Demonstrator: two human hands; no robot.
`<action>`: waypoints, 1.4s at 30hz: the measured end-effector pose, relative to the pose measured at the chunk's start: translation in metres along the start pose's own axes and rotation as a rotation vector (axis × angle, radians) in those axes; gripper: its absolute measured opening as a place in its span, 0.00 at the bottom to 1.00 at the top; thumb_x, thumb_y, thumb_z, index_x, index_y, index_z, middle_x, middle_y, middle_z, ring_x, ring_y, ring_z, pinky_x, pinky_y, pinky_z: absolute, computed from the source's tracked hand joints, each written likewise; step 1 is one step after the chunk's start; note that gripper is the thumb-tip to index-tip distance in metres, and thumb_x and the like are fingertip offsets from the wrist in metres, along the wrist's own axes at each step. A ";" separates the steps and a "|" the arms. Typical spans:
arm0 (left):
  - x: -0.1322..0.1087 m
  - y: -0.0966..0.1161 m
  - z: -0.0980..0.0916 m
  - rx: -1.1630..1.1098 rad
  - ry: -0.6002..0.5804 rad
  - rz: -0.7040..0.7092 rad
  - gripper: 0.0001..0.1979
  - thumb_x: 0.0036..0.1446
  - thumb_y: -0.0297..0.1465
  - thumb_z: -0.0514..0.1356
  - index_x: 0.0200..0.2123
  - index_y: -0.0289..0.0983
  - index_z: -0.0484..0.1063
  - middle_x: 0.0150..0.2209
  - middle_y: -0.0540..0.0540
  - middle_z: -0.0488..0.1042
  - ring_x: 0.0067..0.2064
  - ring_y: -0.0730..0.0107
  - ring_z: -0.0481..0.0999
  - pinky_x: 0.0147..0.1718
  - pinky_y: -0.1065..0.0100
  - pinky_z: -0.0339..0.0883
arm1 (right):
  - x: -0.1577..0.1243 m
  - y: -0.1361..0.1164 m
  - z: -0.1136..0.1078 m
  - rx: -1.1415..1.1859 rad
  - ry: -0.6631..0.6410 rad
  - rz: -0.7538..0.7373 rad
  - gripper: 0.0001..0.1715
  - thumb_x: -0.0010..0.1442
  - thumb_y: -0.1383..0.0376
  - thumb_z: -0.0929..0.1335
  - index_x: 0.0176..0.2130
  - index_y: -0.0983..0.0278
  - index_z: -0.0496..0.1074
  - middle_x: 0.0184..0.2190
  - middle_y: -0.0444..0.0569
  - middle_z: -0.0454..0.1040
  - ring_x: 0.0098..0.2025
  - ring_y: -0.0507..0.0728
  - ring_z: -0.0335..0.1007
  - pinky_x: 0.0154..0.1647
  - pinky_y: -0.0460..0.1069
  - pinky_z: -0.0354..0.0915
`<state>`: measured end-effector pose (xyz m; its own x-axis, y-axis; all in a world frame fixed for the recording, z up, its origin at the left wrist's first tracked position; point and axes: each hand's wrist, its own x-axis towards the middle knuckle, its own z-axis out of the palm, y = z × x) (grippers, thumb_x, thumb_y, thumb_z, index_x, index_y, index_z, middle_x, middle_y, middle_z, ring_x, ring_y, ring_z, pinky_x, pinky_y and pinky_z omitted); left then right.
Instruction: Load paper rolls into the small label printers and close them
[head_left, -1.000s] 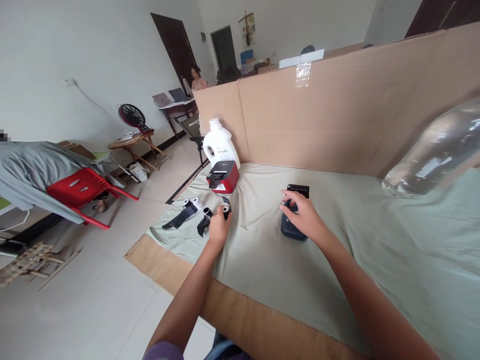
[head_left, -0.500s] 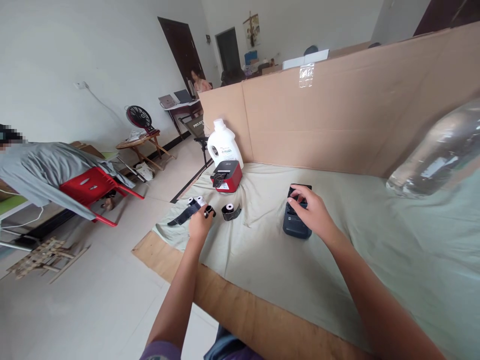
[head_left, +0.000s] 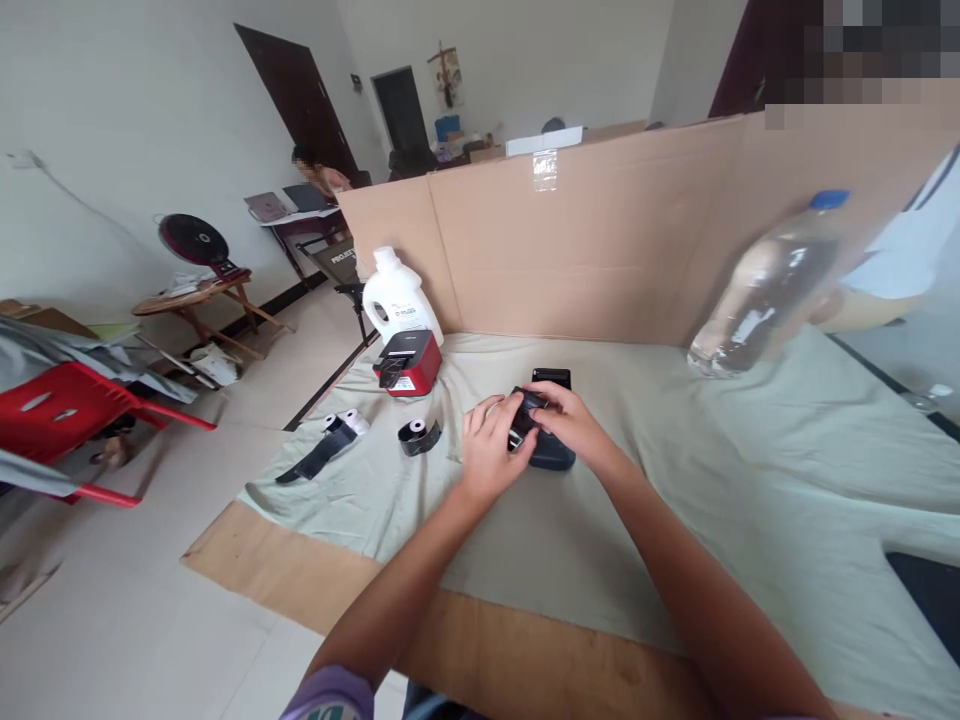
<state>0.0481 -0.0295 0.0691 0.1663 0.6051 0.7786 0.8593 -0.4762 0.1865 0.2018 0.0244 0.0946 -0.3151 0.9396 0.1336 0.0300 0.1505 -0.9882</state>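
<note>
My left hand [head_left: 491, 445] is closed around a small roll of black paper [head_left: 529, 402], just over a dark portable printer [head_left: 553, 457] with its cover raised. From the other side, my right hand [head_left: 571, 425] pinches the same roll with thumb and fingers. My hands hide most of the roll and the printer's middle. To the left on the cloth lies a black paper roll [head_left: 418, 438] on a white core, partly unwound. Further left are white rolls [head_left: 354, 421] with a strip of black paper [head_left: 324, 455] stretched out beside them.
A red and black printer [head_left: 411, 362] stands before a white jug [head_left: 401, 300]. Behind the green cloth [head_left: 637, 560] rises a cardboard panel [head_left: 570, 260]. A large clear bottle with a blue cap [head_left: 772, 290] leans at right. A red chair [head_left: 71, 400] and a person [head_left: 322, 175] are beyond the table.
My left hand has picked up a black roll from the group at left and carried it right to the dark printer. My right hand has moved from the printer's cover onto the roll.
</note>
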 end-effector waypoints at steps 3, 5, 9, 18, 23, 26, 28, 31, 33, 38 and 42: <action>-0.013 -0.005 0.014 -0.078 -0.081 0.072 0.22 0.62 0.36 0.60 0.59 0.40 0.69 0.59 0.41 0.73 0.60 0.56 0.70 0.56 0.57 0.64 | 0.005 0.007 -0.027 -0.068 0.034 0.031 0.21 0.51 0.66 0.67 0.47 0.61 0.72 0.42 0.48 0.77 0.36 0.55 0.72 0.39 0.51 0.69; -0.024 -0.007 0.022 -0.086 -0.141 0.157 0.18 0.63 0.33 0.58 0.56 0.41 0.72 0.57 0.43 0.75 0.59 0.58 0.71 0.54 0.58 0.65 | 0.008 0.014 -0.043 -0.175 0.036 0.024 0.18 0.53 0.66 0.67 0.45 0.62 0.72 0.40 0.48 0.77 0.39 0.56 0.72 0.42 0.52 0.68; -0.034 -0.006 0.035 -0.059 -0.186 0.246 0.15 0.66 0.28 0.56 0.53 0.42 0.74 0.52 0.46 0.79 0.55 0.62 0.74 0.49 0.60 0.65 | 0.013 0.035 -0.060 -0.513 0.058 -0.036 0.13 0.55 0.66 0.68 0.43 0.62 0.72 0.40 0.49 0.76 0.41 0.57 0.70 0.46 0.54 0.66; -0.036 -0.006 0.050 -0.046 -0.188 0.224 0.13 0.67 0.30 0.57 0.52 0.43 0.75 0.50 0.47 0.80 0.51 0.65 0.75 0.48 0.61 0.64 | 0.019 0.067 -0.047 -0.852 0.102 -0.097 0.14 0.58 0.73 0.67 0.43 0.61 0.75 0.46 0.52 0.75 0.49 0.61 0.67 0.54 0.57 0.62; -0.038 -0.003 0.051 -0.067 -0.179 0.201 0.14 0.67 0.30 0.57 0.53 0.42 0.75 0.50 0.47 0.80 0.51 0.65 0.74 0.47 0.61 0.64 | 0.018 0.062 -0.035 -0.982 0.294 0.011 0.13 0.55 0.68 0.70 0.43 0.63 0.74 0.46 0.59 0.71 0.51 0.67 0.65 0.51 0.59 0.64; -0.037 -0.002 0.049 -0.047 -0.211 0.192 0.14 0.67 0.30 0.57 0.53 0.42 0.75 0.50 0.46 0.80 0.51 0.65 0.74 0.47 0.61 0.64 | 0.027 0.062 -0.037 -0.830 0.449 -0.051 0.25 0.57 0.60 0.70 0.53 0.66 0.68 0.51 0.62 0.70 0.52 0.68 0.65 0.53 0.61 0.64; -0.037 -0.001 0.048 -0.032 -0.227 0.192 0.14 0.67 0.30 0.57 0.53 0.42 0.75 0.51 0.46 0.79 0.51 0.64 0.74 0.48 0.60 0.64 | 0.035 0.061 -0.042 -0.660 0.426 -0.089 0.25 0.61 0.57 0.66 0.55 0.64 0.66 0.51 0.59 0.71 0.48 0.64 0.67 0.52 0.61 0.65; -0.037 0.002 0.046 -0.009 -0.226 0.199 0.13 0.67 0.29 0.57 0.52 0.42 0.75 0.50 0.46 0.79 0.50 0.64 0.74 0.47 0.60 0.64 | 0.037 0.055 -0.051 -0.521 0.302 -0.140 0.16 0.63 0.57 0.63 0.46 0.62 0.71 0.45 0.53 0.74 0.42 0.59 0.68 0.49 0.57 0.66; -0.037 0.004 0.046 0.001 -0.225 0.212 0.13 0.67 0.30 0.56 0.52 0.43 0.75 0.50 0.46 0.79 0.49 0.64 0.74 0.46 0.61 0.64 | 0.030 0.047 -0.057 -0.531 0.165 -0.169 0.11 0.61 0.59 0.65 0.39 0.62 0.73 0.41 0.51 0.73 0.41 0.57 0.68 0.48 0.55 0.66; -0.037 0.010 0.047 0.009 -0.236 0.212 0.13 0.67 0.30 0.56 0.52 0.42 0.75 0.49 0.45 0.79 0.47 0.65 0.74 0.42 0.61 0.63 | 0.012 0.036 -0.061 -0.617 -0.036 -0.053 0.11 0.54 0.67 0.69 0.40 0.62 0.74 0.44 0.50 0.69 0.41 0.55 0.68 0.47 0.52 0.66; -0.039 0.008 0.048 -0.003 -0.220 0.206 0.13 0.67 0.29 0.55 0.52 0.43 0.75 0.49 0.45 0.80 0.46 0.64 0.74 0.41 0.61 0.63 | 0.014 0.046 -0.060 -0.621 -0.008 0.046 0.21 0.54 0.67 0.71 0.49 0.62 0.73 0.49 0.53 0.70 0.43 0.56 0.70 0.51 0.54 0.67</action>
<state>0.0721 -0.0263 0.0120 0.4380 0.6196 0.6514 0.7956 -0.6045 0.0401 0.2561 0.0629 0.0553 -0.3076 0.9474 0.0886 0.5893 0.2628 -0.7640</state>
